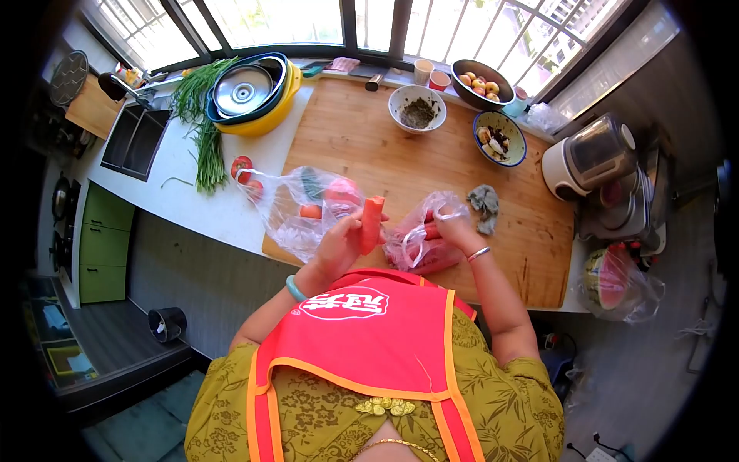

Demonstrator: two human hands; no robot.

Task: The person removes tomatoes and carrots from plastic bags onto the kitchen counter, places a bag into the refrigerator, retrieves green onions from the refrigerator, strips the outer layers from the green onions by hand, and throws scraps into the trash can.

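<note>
My left hand (339, 245) is closed around a peeled-looking carrot (372, 223), which it holds upright above the near edge of the board. Beside it, my right hand (454, 229) is closed at the mouth of a clear plastic bag (405, 245). Long reddish pieces show through this bag; their kind is unclear, and the plastic partly hides my right fingertips. Left of my left hand lies another clear plastic bag (283, 219), with a round orange-red item and something green visible inside. Both bags rest on the large wooden board (346, 138).
Tomatoes (242, 168) and green stalks (209, 158) lie on the left counter near stacked basins (265, 115). Bowls (416, 127) stand at the board's back. A grey rag (485, 206) lies right of my right hand. A blender-like appliance (589, 158) and bagged watermelon (612, 281) are further right.
</note>
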